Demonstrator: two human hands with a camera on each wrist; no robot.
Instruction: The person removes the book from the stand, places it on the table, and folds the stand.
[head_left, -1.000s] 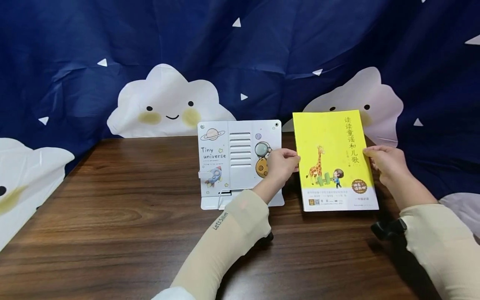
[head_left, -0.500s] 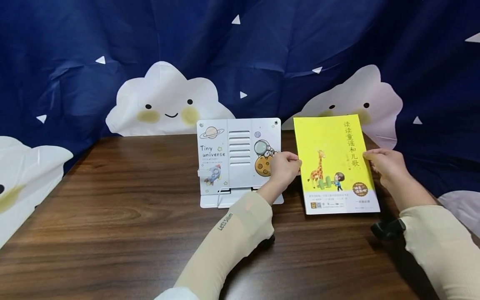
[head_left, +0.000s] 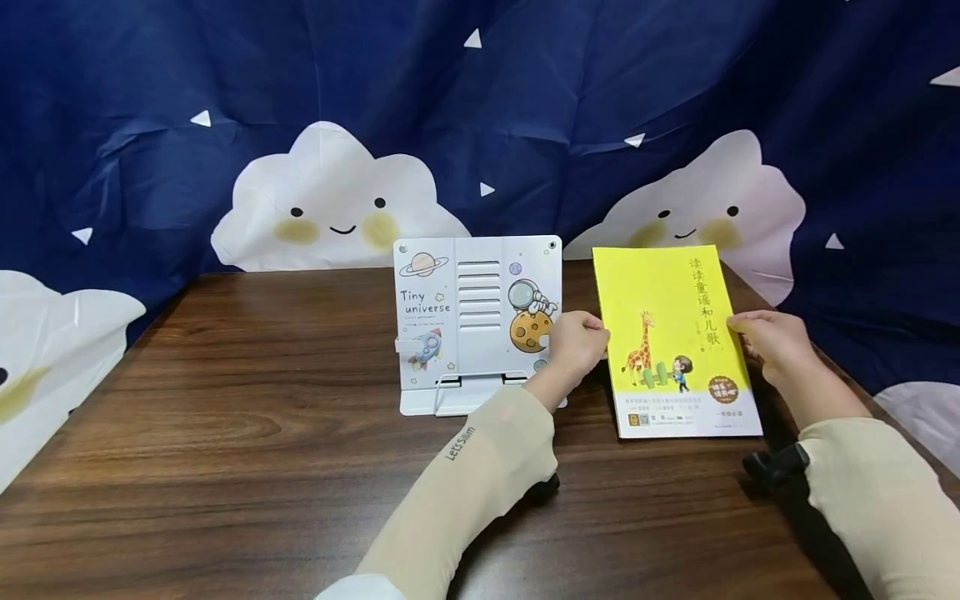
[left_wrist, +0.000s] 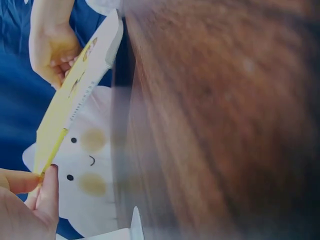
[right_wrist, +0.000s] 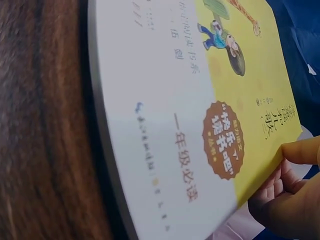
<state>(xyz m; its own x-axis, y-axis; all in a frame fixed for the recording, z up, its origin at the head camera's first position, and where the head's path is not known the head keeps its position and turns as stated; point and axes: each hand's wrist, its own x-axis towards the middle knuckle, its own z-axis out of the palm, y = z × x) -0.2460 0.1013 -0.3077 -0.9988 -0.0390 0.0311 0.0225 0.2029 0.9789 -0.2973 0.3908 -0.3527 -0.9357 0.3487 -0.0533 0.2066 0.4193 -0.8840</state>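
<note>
fingers (right_wrist: 302, 151) of left hand (head_left: 577, 343) and right hand (head_left: 776, 340) pinch a yellow book's (head_left: 662, 287) side edges, loads of table (head_left: 225, 450) leftward of them

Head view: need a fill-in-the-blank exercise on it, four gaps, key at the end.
1. Above the white band at its bottom, the front of the book is mainly ____.
2. The long-necked animal drawn on the book is a ____.
3. The large print on the stand reads "Tiny ____".
4. The grip nearer the stand is the person's ____ one.

Missing words: yellow; giraffe; universe; left.
</note>
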